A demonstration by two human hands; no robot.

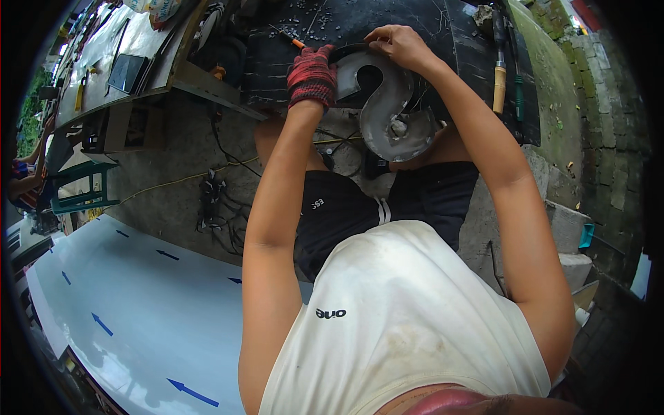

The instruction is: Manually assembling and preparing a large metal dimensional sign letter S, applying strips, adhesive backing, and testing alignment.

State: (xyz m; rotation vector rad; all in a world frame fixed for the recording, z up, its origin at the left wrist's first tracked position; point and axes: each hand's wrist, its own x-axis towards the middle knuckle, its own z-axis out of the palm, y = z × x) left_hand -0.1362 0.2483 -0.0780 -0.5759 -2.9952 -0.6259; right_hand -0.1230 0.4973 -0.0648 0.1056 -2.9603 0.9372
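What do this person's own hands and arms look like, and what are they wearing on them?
The left hand wears a red-and-black glove, apparently knitted, ending at the wrist. The right hand has no glove. Both forearms are uncovered; the off-white shirt stops high on the arms.

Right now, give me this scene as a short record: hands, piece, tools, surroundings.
Left hand: red-and-black glove, at upper left of gray curved piece
Right hand: bare, at the piece's top edge
Piece: S-like; upper part over black table, lower end past near edge
Tools: orange-handled tool beyond left hand; wooden-handled tool at right
Surroundings: green stool left; pale sheet with blue arrows lower left
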